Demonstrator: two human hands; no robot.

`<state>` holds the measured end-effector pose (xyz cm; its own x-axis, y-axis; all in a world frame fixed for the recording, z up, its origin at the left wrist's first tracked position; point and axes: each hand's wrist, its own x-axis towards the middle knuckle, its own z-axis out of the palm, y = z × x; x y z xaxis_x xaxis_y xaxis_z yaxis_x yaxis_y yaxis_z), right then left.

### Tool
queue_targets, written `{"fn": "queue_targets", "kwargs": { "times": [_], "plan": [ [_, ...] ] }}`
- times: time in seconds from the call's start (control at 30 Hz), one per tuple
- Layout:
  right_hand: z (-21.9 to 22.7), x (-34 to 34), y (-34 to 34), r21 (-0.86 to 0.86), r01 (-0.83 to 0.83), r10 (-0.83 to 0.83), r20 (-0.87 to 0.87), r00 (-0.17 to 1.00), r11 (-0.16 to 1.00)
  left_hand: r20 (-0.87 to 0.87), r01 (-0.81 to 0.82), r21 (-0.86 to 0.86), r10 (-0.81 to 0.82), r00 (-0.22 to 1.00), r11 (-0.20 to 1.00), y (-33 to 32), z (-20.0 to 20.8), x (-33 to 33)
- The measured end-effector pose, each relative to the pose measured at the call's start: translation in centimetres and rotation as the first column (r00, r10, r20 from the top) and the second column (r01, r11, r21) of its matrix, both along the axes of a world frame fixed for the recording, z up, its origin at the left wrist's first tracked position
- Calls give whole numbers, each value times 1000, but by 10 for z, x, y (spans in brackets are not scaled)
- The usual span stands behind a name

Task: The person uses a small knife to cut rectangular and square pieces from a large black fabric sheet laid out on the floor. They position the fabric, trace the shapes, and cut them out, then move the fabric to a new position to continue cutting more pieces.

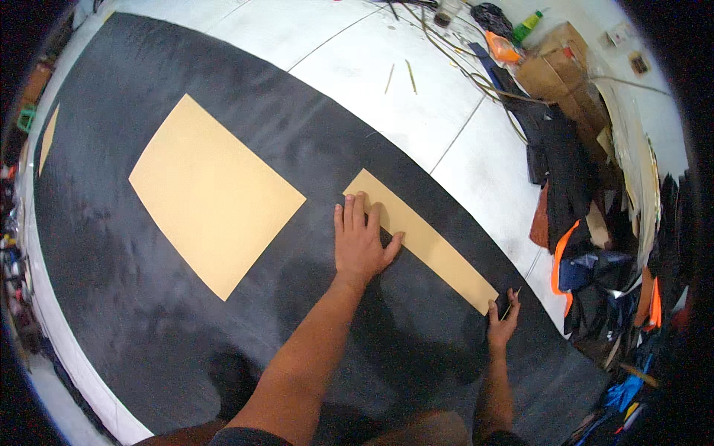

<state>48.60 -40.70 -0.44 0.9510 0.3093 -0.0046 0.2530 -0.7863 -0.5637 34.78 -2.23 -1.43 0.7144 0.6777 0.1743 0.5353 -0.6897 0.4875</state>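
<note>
A narrow tan strip of card or leather (431,239) lies at a slant on a large black sheet (312,126). My left hand (361,241) rests on the strip's upper left end, fingers stretched out and thumb spread. At the lower right end is my right hand (504,323), its thumb by the strip's corner. Its fingers hold a thin, pale, pen-like tool (512,304), too small to name exactly. Left of my left hand, a larger four-sided tan piece (216,197) lies flat on the black sheet.
Another tan piece (49,141) shows at the far left. Beyond the black sheet is a white surface (357,67) with two thin offcuts. Along the right lie cables, brown cardboard (558,70), dark material scraps (561,156), orange strips and a green bottle (526,27).
</note>
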Motion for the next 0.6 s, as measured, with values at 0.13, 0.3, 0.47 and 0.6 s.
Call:
{"fn": "queue_targets", "kwargs": {
  "times": [0.13, 0.3, 0.47, 0.6],
  "plan": [
    [3, -3, 2, 9, 6, -5, -50, 999, 1000, 22, -1, -20, 2, 1000, 1000, 2, -1, -2],
    [-3, -1, -5, 33, -27, 28, -34, 999, 999, 23, 2, -39, -1, 1000, 999, 4, 0, -4],
    [-2, -3, -1, 11, -6, 6, -47, 999, 1000, 7, -1, -63, 1, 1000, 998, 4, 0, -4],
    [-3, -3, -4, 29, 13, -12, -59, 998, 999, 16, -1, -69, 2, 1000, 998, 3, 2, -2]
  ]
}}
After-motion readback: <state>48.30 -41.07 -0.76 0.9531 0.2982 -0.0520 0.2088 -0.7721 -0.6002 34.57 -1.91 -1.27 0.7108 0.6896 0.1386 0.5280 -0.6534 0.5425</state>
